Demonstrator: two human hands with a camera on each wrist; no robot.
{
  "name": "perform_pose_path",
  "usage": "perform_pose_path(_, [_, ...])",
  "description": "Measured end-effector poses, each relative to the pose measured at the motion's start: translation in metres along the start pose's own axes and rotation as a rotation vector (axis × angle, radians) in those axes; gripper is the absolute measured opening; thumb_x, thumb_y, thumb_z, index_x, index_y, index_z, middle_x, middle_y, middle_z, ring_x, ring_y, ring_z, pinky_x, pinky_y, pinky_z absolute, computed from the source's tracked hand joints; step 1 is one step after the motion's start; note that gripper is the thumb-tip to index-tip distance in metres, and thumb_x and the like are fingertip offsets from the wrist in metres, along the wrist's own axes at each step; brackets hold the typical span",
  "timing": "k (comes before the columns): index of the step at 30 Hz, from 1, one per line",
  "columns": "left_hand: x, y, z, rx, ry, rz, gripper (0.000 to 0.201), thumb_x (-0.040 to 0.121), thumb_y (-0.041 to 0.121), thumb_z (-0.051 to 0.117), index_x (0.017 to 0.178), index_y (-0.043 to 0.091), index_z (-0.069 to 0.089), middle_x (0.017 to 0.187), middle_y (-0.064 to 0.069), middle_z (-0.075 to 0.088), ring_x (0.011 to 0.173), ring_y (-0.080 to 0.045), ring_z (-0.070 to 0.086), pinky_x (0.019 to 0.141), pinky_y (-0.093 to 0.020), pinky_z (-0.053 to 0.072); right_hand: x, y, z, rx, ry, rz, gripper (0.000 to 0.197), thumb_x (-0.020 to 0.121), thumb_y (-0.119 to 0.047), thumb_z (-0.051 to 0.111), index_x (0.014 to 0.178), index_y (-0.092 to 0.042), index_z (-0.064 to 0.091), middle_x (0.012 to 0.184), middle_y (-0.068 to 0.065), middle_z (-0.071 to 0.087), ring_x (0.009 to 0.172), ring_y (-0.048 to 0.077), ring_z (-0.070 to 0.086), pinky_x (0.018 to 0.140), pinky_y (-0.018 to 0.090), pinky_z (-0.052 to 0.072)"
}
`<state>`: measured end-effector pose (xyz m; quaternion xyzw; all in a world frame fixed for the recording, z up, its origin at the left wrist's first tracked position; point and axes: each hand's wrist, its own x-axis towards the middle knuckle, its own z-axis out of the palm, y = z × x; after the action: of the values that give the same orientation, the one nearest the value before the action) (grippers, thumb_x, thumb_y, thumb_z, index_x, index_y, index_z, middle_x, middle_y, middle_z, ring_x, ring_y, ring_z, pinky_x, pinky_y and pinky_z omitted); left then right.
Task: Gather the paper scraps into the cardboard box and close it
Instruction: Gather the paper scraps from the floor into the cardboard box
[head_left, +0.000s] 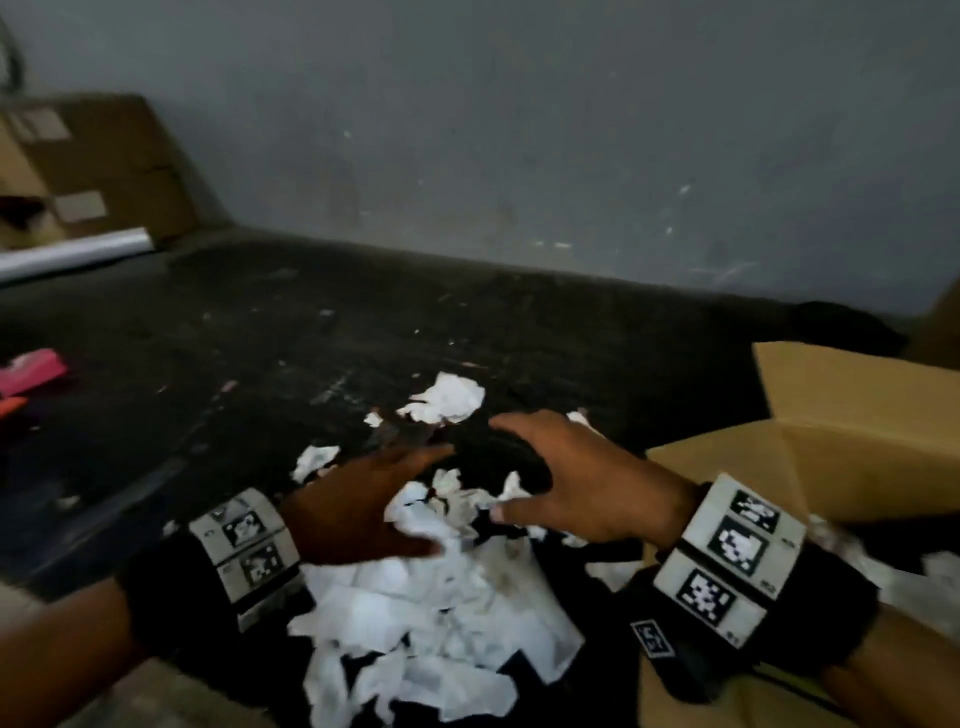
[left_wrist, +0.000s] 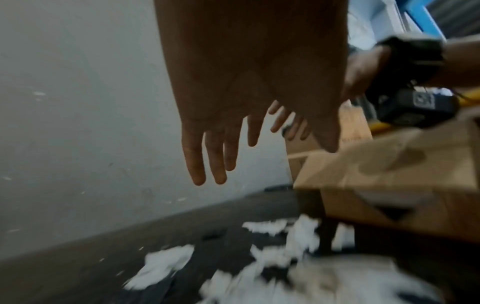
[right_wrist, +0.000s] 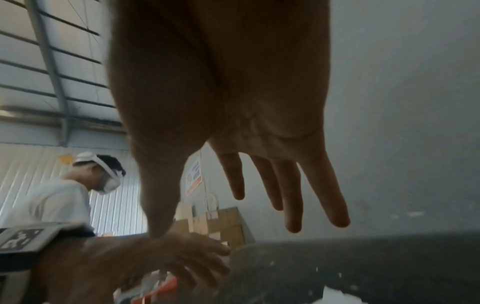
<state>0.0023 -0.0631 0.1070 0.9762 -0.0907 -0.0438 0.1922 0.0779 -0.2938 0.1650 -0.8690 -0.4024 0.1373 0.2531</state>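
Scraps: torn white paper scraps (head_left: 415, 608) heaped left of the open brown cardboard box (head_left: 852, 436)
Hands: left hand (head_left: 363, 509) and right hand (head_left: 587, 483) spread, holding nothing
Progress: gathering unfinished; box unclosed

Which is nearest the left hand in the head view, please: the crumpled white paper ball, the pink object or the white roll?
1. Crumpled white paper ball, just beyond the left hand.
2. Pink object, far left.
3. White roll, back left, beside stacked cardboard.
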Motion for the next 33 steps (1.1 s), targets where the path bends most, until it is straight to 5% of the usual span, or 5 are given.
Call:
perform_pose_path(7, [-0.056,-0.126,0.068,0.252,-0.444,0.012,0.124,0.052,0.084,0.057,0.117,0.055,-0.044,0.143,0.002,-0.039,0.132,-0.024,-0.038,0.113,-0.054,-0.013,0.033,0.028,0.164,-0.138,-0.404,0.371,0.139,0.044,-0.073,0.072,0.128,-0.049,-0.035,0.143,0.001,-0.046,0.139,0.03,-0.024,0.11,0.067,-0.003])
perform_pose_path(12, [-0.045,-0.139,0.111,0.195,-0.489,0.131,0.126,0.056,0.081,0.06,0.133,0.044,-0.032,0.142,0.0,-0.048,0.129,-0.019,-0.046,0.108,-0.059,-0.021,0.016,0.037,0.214,-0.222,-0.367,0.489,0.129,0.044,-0.091,0.041,0.136,-0.035,-0.03,0.141,0.006,-0.043,0.137,0.03,-0.026,0.108,0.067,-0.002])
perform_pose_path(18, [-0.006,-0.146,0.103,0.124,-0.374,0.118,0.125,0.058,0.079,0.061,0.136,0.042,-0.029,0.138,0.003,-0.052,0.129,-0.016,-0.045,0.11,-0.053,-0.02,0.057,0.048,0.213,-0.114,-0.147,0.505,0.099,0.082,-0.029,0.061,0.142,-0.035,-0.018,0.153,0.009,-0.025,0.143,0.028,-0.015,0.113,0.063,0.003])
perform_pose_path(26, [-0.003,-0.169,0.082,0.157,-0.275,-0.1,0.137,0.04,0.092,0.052,0.132,0.042,-0.036,0.141,-0.007,-0.049,0.129,-0.027,-0.046,0.106,-0.063,-0.02,0.076,0.076,0.153,0.003,-0.125,0.635,0.131,0.053,-0.055,0.08,0.14,-0.043,-0.016,0.151,0.002,-0.031,0.141,0.026,-0.02,0.115,0.058,-0.006])
perform_pose_path(33, [0.012,-0.175,0.094,-0.038,-0.342,-0.236,0.14,0.034,0.09,0.061,0.124,0.051,-0.04,0.142,-0.005,-0.048,0.133,-0.028,-0.037,0.109,-0.064,-0.012,0.097,0.107,0.15,0.121,-0.02,0.854,0.126,0.041,-0.086,0.054,0.139,-0.046,-0.014,0.153,0.005,-0.026,0.141,0.033,-0.018,0.113,0.064,0.002])
